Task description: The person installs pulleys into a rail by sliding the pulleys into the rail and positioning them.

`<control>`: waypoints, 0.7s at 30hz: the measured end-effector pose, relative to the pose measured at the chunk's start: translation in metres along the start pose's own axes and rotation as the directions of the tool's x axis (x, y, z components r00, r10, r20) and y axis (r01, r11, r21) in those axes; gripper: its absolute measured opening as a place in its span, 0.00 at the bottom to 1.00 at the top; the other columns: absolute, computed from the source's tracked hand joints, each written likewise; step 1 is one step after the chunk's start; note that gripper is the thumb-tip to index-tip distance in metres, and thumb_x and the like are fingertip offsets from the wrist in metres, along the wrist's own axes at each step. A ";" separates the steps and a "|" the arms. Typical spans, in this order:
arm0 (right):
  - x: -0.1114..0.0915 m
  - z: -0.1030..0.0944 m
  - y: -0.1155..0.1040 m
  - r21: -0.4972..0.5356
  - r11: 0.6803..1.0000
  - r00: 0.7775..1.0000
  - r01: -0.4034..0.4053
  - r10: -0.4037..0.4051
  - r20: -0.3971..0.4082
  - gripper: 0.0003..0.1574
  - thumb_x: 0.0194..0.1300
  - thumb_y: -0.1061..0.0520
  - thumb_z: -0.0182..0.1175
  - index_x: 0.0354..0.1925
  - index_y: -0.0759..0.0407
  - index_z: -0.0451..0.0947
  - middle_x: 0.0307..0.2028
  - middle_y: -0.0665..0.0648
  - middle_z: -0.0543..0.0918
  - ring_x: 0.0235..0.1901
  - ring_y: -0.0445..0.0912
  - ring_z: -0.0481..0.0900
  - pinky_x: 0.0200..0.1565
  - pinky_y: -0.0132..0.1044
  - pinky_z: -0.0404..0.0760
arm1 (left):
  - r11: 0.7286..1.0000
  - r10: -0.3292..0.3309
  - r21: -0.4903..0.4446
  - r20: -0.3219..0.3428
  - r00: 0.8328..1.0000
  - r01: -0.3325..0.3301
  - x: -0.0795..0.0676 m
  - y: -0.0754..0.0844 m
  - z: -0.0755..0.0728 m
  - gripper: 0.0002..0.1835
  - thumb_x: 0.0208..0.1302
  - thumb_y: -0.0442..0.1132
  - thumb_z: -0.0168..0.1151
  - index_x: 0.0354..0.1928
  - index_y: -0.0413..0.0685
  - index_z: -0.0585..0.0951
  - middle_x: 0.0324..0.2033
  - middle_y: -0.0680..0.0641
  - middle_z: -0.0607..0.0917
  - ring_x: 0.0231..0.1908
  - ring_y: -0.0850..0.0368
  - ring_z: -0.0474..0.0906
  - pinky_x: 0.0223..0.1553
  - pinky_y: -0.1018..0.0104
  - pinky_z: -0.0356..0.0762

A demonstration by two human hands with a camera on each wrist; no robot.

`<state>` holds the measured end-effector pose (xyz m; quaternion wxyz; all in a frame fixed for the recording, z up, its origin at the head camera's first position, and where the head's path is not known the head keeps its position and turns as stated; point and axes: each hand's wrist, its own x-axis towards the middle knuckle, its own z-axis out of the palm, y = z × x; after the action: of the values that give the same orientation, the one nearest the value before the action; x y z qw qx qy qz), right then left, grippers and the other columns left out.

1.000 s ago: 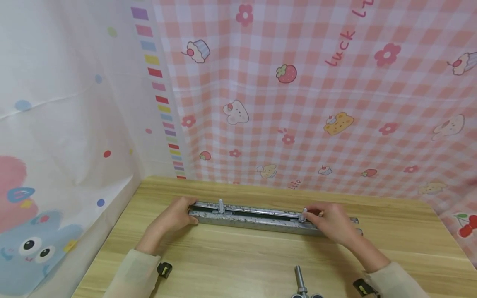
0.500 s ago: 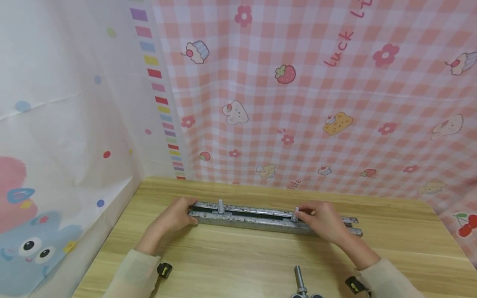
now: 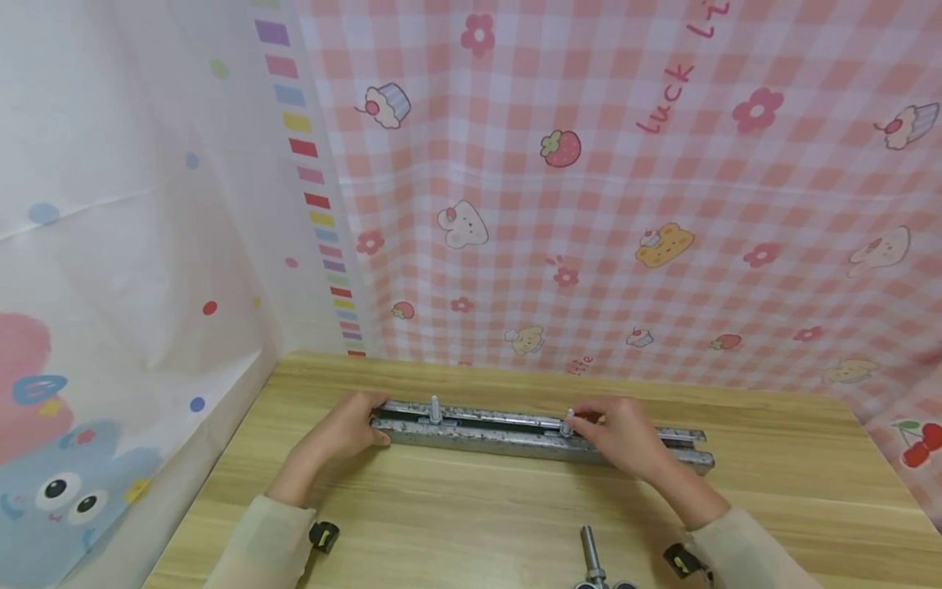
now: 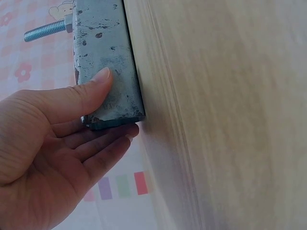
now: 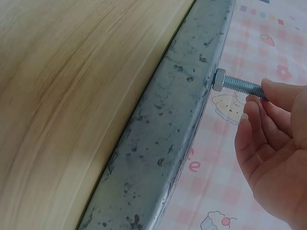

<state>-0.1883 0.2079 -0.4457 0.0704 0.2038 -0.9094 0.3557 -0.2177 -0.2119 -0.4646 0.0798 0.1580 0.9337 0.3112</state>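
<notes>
A spotted grey metal channel rail lies along the back of the table, its slot facing up. At its left end my left hand grips it; the left wrist view shows the thumb on the side wall and fingers at the end. My right hand pinches the tip of a threaded bolt between thumb and fingers. That bolt stands upright in the slot, a hex nut at its base. Nearer the left hand, a second bolt stands in the same slot, untouched.
A metal piece with a threaded stud and round rollers lies at the front of the wooden table, partly cut off. Behind the rail hangs a pink checked cloth; a white printed cloth hangs at the left.
My right hand has moved left along the rail, and the pinched bolt has slid with it toward the other bolt. My left hand has stayed on the rail's left end.
</notes>
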 end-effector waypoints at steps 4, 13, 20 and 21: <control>0.002 0.002 -0.001 0.000 1.000 1.000 0.002 -0.002 0.011 0.07 0.68 0.61 0.71 0.43 0.61 0.91 0.36 0.50 0.90 0.32 0.37 0.83 0.30 0.32 0.83 | 1.000 0.001 0.005 -0.004 1.000 -0.001 0.000 -0.001 0.001 0.34 0.54 0.26 0.78 0.64 0.24 0.77 0.60 0.29 0.82 0.62 0.33 0.77 0.66 0.41 0.75; 0.007 0.006 -0.006 -0.011 0.999 0.999 0.033 -0.033 0.034 0.05 0.68 0.61 0.70 0.41 0.57 0.91 0.35 0.48 0.89 0.27 0.35 0.79 0.27 0.33 0.79 | 1.000 0.015 0.016 -0.013 1.000 -0.015 0.000 -0.001 0.001 0.34 0.52 0.26 0.79 0.63 0.25 0.78 0.58 0.30 0.83 0.60 0.34 0.79 0.65 0.41 0.76; 0.012 0.010 -0.012 -0.034 0.998 0.997 0.053 -0.051 0.063 0.03 0.69 0.59 0.70 0.39 0.54 0.91 0.32 0.46 0.87 0.24 0.33 0.74 0.26 0.33 0.77 | 1.000 0.020 0.017 -0.016 1.000 -0.020 0.000 -0.001 0.001 0.34 0.51 0.26 0.78 0.62 0.25 0.79 0.57 0.30 0.84 0.60 0.34 0.79 0.65 0.40 0.76; 0.013 0.010 -0.012 -0.033 0.998 0.996 0.054 -0.051 0.069 0.03 0.70 0.59 0.70 0.39 0.54 0.90 0.32 0.46 0.87 0.23 0.34 0.74 0.25 0.33 0.76 | 1.000 0.018 0.013 -0.017 1.000 -0.017 0.001 0.000 0.000 0.34 0.51 0.26 0.78 0.62 0.25 0.79 0.57 0.30 0.84 0.60 0.34 0.79 0.65 0.40 0.76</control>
<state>-0.1951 0.1885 -0.4418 0.0523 0.2385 -0.9117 0.3305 -0.2183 -0.2118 -0.4653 0.0681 0.1641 0.9349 0.3071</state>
